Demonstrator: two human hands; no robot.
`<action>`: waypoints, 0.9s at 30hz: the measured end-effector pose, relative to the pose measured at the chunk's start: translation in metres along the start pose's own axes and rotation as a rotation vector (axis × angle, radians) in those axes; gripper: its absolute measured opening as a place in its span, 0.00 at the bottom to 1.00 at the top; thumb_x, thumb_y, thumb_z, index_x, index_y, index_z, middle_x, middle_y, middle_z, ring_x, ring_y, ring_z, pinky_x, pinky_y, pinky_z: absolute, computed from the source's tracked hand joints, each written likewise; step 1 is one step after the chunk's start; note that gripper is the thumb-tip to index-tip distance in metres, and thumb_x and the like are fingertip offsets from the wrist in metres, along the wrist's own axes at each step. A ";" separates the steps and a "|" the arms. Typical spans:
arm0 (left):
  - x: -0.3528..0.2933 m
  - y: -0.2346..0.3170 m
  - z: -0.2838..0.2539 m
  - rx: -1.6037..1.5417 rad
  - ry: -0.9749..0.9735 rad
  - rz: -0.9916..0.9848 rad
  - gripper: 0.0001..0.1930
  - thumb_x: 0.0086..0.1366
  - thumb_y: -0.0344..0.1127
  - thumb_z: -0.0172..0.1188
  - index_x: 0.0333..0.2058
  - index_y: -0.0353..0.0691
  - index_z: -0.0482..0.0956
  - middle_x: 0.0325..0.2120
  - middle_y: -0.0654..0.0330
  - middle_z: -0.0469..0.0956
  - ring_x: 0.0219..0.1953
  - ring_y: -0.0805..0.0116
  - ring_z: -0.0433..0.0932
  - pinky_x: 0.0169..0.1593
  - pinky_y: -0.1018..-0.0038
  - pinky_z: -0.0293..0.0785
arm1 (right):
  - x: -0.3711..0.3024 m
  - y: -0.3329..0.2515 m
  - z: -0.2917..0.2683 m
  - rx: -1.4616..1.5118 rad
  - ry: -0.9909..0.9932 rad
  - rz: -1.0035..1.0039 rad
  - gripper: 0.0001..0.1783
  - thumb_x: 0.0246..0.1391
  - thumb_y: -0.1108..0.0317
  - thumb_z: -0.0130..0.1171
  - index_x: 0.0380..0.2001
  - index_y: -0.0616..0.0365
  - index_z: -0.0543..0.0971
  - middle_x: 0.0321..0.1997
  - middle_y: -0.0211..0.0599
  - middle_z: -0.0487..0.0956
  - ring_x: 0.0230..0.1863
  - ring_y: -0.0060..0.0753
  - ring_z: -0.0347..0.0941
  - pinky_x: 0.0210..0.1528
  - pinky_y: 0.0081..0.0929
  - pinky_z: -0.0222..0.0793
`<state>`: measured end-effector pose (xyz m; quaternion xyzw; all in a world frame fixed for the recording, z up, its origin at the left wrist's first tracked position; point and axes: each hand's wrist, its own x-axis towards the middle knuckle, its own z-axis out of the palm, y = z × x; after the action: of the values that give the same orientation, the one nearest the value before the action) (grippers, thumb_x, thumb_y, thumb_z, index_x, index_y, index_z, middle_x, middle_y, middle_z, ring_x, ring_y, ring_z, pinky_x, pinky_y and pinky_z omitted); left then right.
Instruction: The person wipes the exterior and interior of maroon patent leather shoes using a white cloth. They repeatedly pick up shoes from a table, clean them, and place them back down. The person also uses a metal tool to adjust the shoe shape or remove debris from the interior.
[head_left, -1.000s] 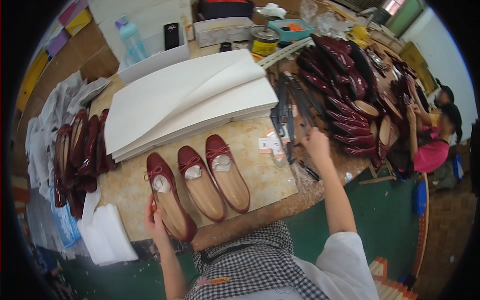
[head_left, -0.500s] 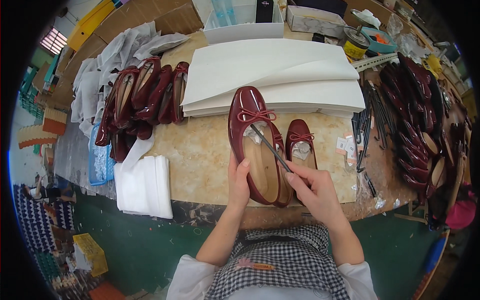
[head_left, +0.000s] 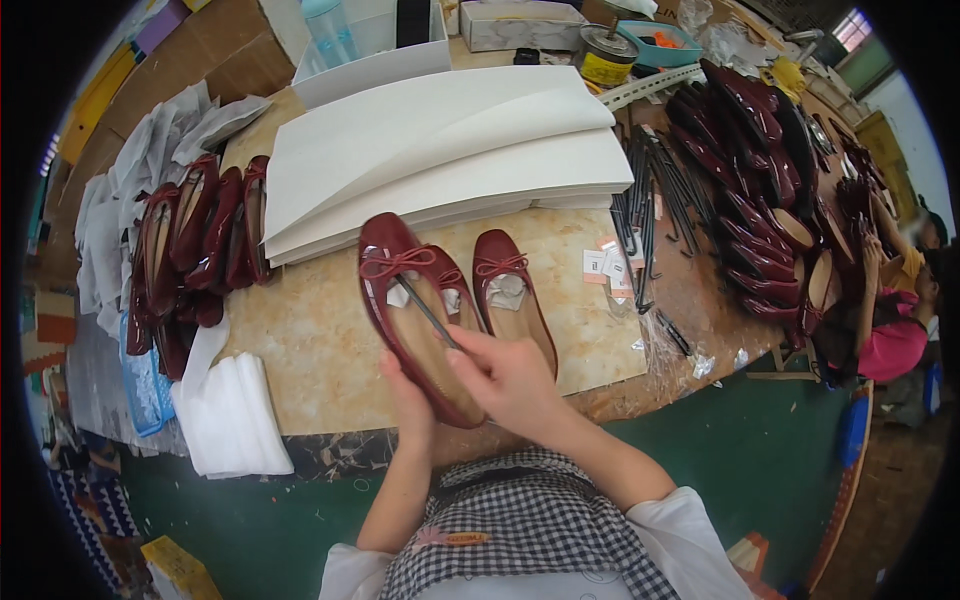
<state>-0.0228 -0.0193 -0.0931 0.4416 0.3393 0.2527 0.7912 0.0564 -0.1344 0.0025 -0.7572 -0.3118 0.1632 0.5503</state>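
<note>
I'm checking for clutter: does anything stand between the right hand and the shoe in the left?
Only the rod in the right hand, slanting into the opening of the shoe; nothing else visible stands between them.

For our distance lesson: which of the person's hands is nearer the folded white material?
Left. The left hand, on the held shoe, is right of the folded white material; the right hand, holding a dark rod, is farther right.

Letters show on 1 orange patch (head_left: 466, 538) on the checked apron (head_left: 550, 520) and on a brown box (head_left: 690, 15) at the back. The paper tags (head_left: 614, 268) on the table (head_left: 300, 340) and the yellow label (head_left: 605, 70) on the round can (head_left: 608, 46) have print too small to read.
</note>
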 end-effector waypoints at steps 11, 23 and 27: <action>-0.004 0.039 0.018 0.063 -0.157 -0.013 0.39 0.70 0.66 0.25 0.55 0.37 0.70 0.47 0.54 0.77 0.48 0.64 0.76 0.54 0.67 0.71 | 0.004 -0.011 -0.033 0.133 -0.157 0.223 0.16 0.59 0.70 0.54 0.49 0.62 0.78 0.12 0.37 0.66 0.13 0.21 0.58 0.18 0.25 0.55; -0.006 0.000 0.001 0.164 -0.044 0.171 0.37 0.72 0.63 0.24 0.60 0.38 0.64 0.55 0.56 0.71 0.57 0.63 0.69 0.62 0.69 0.63 | -0.006 0.003 0.025 -0.472 0.147 -0.182 0.15 0.52 0.69 0.59 0.43 0.62 0.79 0.17 0.39 0.76 0.17 0.42 0.74 0.22 0.36 0.69; 0.013 -0.005 -0.032 0.182 0.039 -0.018 0.25 0.70 0.55 0.44 0.53 0.39 0.68 0.42 0.55 0.78 0.43 0.65 0.78 0.47 0.71 0.75 | -0.005 -0.004 -0.030 0.048 -0.175 0.057 0.19 0.53 0.63 0.60 0.47 0.59 0.78 0.24 0.46 0.80 0.26 0.42 0.79 0.30 0.33 0.74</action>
<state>-0.0379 0.0042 -0.1142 0.5037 0.3802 0.2224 0.7431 0.0695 -0.1588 0.0161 -0.7354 -0.3328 0.2517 0.5339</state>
